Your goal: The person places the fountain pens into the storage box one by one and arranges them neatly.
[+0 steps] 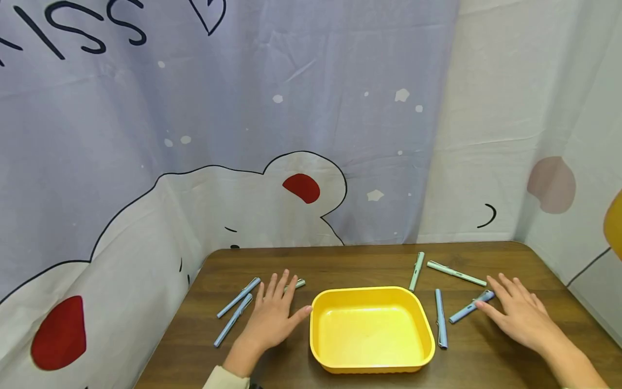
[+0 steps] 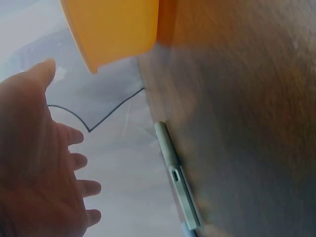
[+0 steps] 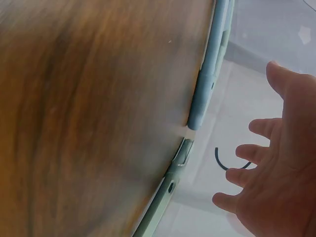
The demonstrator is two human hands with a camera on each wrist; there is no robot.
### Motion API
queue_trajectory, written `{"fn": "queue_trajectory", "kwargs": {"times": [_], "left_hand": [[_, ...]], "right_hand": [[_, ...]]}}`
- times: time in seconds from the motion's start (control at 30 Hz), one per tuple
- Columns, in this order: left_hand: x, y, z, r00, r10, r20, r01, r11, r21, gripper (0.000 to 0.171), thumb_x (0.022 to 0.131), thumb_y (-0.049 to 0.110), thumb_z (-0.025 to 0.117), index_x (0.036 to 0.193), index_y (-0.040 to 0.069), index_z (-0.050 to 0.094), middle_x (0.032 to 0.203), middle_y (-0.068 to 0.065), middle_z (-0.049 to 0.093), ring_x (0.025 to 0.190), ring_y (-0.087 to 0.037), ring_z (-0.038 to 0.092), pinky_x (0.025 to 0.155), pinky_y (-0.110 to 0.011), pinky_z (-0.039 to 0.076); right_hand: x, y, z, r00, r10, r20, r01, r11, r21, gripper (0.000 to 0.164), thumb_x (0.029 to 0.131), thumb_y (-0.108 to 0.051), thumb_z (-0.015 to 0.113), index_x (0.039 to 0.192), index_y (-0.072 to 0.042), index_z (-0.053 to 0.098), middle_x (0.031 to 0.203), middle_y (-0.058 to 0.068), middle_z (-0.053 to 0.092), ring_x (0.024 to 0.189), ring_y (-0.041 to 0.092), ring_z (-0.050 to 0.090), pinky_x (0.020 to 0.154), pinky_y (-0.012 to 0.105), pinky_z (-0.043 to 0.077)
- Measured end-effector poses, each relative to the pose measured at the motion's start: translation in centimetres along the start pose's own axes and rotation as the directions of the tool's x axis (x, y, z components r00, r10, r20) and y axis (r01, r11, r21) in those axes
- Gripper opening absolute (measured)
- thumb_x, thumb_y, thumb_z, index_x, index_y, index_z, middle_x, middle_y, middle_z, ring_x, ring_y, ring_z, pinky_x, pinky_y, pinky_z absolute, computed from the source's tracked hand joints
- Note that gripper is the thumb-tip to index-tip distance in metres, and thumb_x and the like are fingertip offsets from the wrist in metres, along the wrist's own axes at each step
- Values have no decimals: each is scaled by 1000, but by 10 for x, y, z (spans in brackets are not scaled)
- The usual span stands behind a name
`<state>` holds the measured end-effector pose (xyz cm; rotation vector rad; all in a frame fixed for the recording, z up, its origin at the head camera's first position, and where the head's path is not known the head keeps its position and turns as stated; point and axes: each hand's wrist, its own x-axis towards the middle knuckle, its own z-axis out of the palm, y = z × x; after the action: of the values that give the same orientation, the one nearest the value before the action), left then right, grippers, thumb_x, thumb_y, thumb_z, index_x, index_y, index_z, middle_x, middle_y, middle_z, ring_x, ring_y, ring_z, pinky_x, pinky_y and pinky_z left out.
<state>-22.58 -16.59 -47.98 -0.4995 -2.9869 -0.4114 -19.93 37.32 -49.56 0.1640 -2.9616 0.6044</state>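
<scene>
My left hand (image 1: 273, 317), fingers spread and holding nothing, hovers left of a yellow tray (image 1: 373, 368), its thumb close by the rim. Behind its fingertips a green pen (image 1: 300, 283) is partly hidden; the left wrist view shows the pen (image 2: 177, 173) along the table. Two blue pens (image 1: 239, 297) (image 1: 233, 321) lie farther left. On the other side my right hand (image 1: 522, 316) is likewise spread with nothing in it. Its thumb overlaps a blue pen (image 1: 468, 309) in the head view. Another blue pen (image 1: 440, 319) lies between that one and the tray.
Toward the back right of the brown wooden table (image 1: 340, 265) lie two green pens (image 1: 416, 271) (image 1: 457, 273), one just behind the tray's corner. A printed curtain (image 1: 311, 108) hangs along the table's back edge and down both sides.
</scene>
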Motion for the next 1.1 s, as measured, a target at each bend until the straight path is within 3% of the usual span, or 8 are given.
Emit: {"fn": "queue_trajectory", "kwargs": {"times": [0.5,1.1], "left_hand": [[-7,14,0,999,44,18,-45,999,6,82,100,66,44,162,16,26,170,-9,10,155,-39,8,120,-66,7],[-14,34,4,991,120,55,-120,993,-7,81,100,67,42,162,17,27,169,-11,17,155,-40,13,120,-67,11]], "right_hand": [[-1,25,0,1000,1,-27,-2,1000,-31,80,102,-50,55,150,9,33,148,45,28,133,69,23,98,81,21],[2,50,-6,998,53,42,-50,996,-73,84,102,-53,53,149,14,30,144,47,27,121,72,29,84,87,29]]}}
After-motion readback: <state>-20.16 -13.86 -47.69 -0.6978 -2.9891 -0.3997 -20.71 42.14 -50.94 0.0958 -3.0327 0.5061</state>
